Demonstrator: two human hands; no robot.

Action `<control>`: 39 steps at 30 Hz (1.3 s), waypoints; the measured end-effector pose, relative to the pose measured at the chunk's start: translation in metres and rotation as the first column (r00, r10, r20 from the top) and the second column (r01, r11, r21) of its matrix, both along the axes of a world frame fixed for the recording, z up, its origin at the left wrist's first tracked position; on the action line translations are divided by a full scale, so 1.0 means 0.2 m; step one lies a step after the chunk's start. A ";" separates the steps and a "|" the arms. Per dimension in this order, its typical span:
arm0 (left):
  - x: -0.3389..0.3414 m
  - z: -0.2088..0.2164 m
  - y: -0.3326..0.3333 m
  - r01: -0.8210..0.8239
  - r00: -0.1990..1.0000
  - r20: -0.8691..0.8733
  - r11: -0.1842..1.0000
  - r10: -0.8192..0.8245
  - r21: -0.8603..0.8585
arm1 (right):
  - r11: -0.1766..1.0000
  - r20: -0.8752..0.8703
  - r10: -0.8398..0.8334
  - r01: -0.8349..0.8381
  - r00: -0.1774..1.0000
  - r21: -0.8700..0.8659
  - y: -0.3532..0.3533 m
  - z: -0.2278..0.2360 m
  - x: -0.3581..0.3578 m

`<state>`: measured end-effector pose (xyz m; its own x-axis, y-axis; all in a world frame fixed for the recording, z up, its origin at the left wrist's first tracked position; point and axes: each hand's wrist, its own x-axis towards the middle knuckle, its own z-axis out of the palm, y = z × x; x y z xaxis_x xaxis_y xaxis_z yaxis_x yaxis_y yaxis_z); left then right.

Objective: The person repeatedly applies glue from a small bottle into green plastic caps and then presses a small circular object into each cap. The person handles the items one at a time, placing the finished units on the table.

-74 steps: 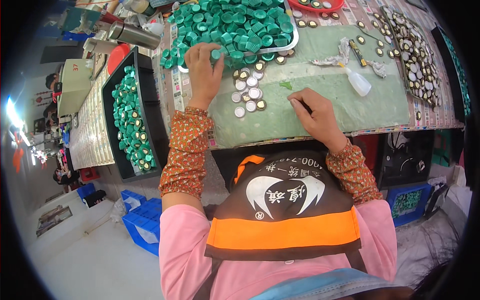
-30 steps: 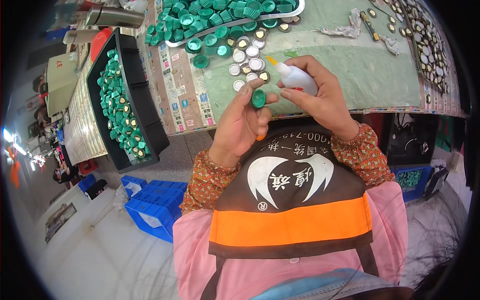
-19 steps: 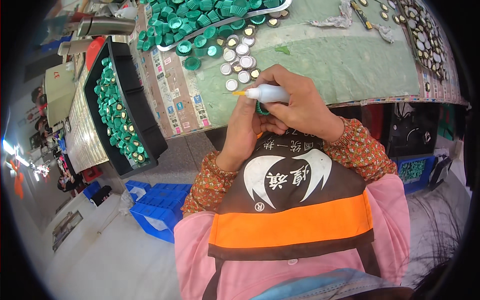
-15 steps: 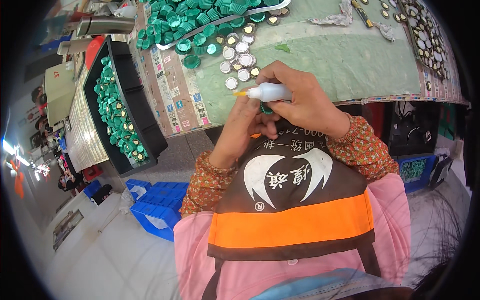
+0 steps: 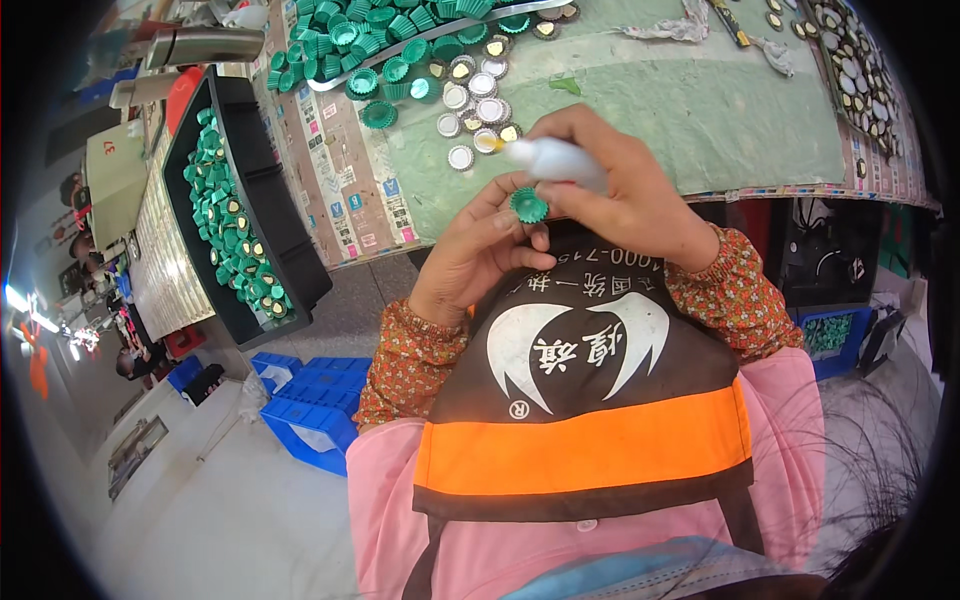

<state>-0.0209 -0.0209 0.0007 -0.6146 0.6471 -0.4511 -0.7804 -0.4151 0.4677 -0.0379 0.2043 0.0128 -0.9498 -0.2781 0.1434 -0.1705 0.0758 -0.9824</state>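
Note:
Between the thumb and fingers of my left hand (image 5: 465, 250) is a green fluted cup (image 5: 529, 205), its hollow side turned up. My right hand (image 5: 640, 205) grips a whitish squeeze bottle (image 5: 562, 163), tilted with its yellow nozzle tip (image 5: 487, 142) pointing left. The tip is over or touching one of the crimped round caps (image 5: 460, 158) lying in a loose cluster on the green table cover; which of the two I cannot tell. Some of these caps have a pale gold piece in them. The bottle is slightly blurred.
A tray (image 5: 425, 40) heaped with green cups stands at the far side. To the left is a black bin (image 5: 290, 210) of green cups, many with gold pieces. At the far right lies a tray (image 5: 835, 75) of caps. Blue crates (image 5: 315, 400) stand on the floor.
The bottle and my right hand have moved up and away from the green cup, bringing the nozzle to the caps. My left hand has turned the cup more into view.

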 end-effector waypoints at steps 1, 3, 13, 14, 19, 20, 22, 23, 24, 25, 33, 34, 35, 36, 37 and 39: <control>-0.01 0.00 -0.01 -0.013 1.000 -0.001 1.000 0.013 0.003 | 0.999 0.045 0.016 -0.018 0.999 0.036 0.04 0.03 0.00; -0.02 -0.02 -0.03 -0.067 0.997 0.041 0.997 0.065 0.041 | 0.998 0.035 -0.035 0.033 0.999 0.049 0.08 0.03 0.02; 0.02 -0.04 -0.04 -0.160 0.987 -0.008 0.985 0.161 0.068 | 0.994 -0.212 -0.025 0.047 0.977 0.100 0.12 0.03 0.15; 0.02 -0.04 -0.03 -0.167 0.985 -0.019 0.984 0.169 0.065 | 0.994 -0.215 -0.024 0.045 0.976 0.095 0.11 0.03 0.16; 0.02 -0.02 -0.03 -0.162 0.986 -0.039 0.987 0.162 -0.001 | 0.993 -0.240 -0.001 0.030 0.971 0.115 0.08 0.06 0.16; 0.02 -0.02 -0.03 -0.158 0.986 -0.050 0.987 0.157 -0.018 | 0.992 -0.251 0.000 0.032 0.968 0.123 0.08 0.06 0.16; 0.03 -0.02 -0.03 -0.154 0.986 -0.065 0.987 0.151 -0.043 | 0.989 -0.270 0.004 0.035 0.963 0.141 0.08 0.05 0.17; 0.03 -0.02 -0.03 -0.154 0.986 -0.070 0.987 0.150 -0.053 | 0.989 -0.292 -0.009 0.053 0.956 0.141 0.07 0.04 0.17; 0.03 -0.02 -0.03 -0.154 0.986 -0.076 0.986 0.149 -0.062 | 0.987 -0.314 -0.022 0.070 0.949 0.142 0.06 0.04 0.17; 0.03 -0.02 -0.03 -0.155 0.986 -0.076 0.986 0.150 -0.062 | 0.986 -0.335 -0.034 0.087 0.941 0.143 0.06 0.03 0.17; 0.05 -0.01 -0.01 -0.150 0.987 -0.077 0.982 0.142 -0.114 | 0.979 -0.314 -0.010 0.074 0.949 0.191 0.04 0.03 0.17; 0.05 -0.01 -0.01 -0.149 0.987 -0.079 0.982 0.141 -0.120 | 0.978 -0.314 -0.006 0.071 0.949 0.196 0.04 0.03 0.17; 0.05 -0.01 0.00 -0.149 0.987 -0.081 0.981 0.139 -0.125 | 0.978 -0.314 -0.004 0.070 0.949 0.197 0.04 0.02 0.17; 0.05 -0.01 0.00 -0.147 0.987 -0.083 0.980 0.137 -0.131 | 0.978 -0.315 -0.004 0.070 0.949 0.198 0.04 0.02 0.18; 0.05 -0.01 0.00 -0.147 0.987 -0.079 0.981 0.138 -0.130 | 0.978 -0.315 -0.004 0.070 0.949 0.199 0.04 0.02 0.18; 0.06 -0.01 0.00 -0.148 0.988 -0.070 0.981 0.140 -0.128 | 0.974 -0.313 0.013 0.058 0.950 0.218 0.04 0.02 0.18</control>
